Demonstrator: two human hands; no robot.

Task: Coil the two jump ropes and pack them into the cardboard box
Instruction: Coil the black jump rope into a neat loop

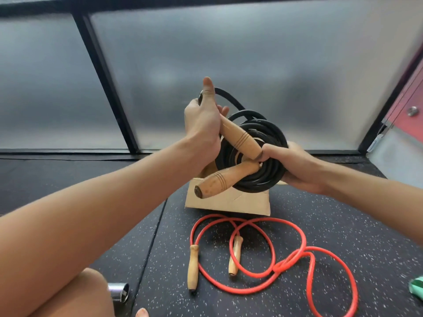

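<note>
A black jump rope (258, 177) with two wooden handles is wound into a coil and held in the air above the cardboard box (229, 202). My right hand (295, 168) grips the coil's right side where the handles meet it. My left hand (201, 120) holds the upper wooden handle (240, 138), thumb up, with a loose black strand arching over it. The lower handle (219, 181) sticks out down-left. A red jump rope (288, 261) with wooden handles lies loose and looped on the floor in front of the box.
The floor is dark speckled rubber matting (343, 213). Frosted glass panels in black frames (105, 83) stand right behind the box. A chrome cylinder (119, 291) lies near my knee at the lower left, and a mint-green object (417, 287) sits at the right edge.
</note>
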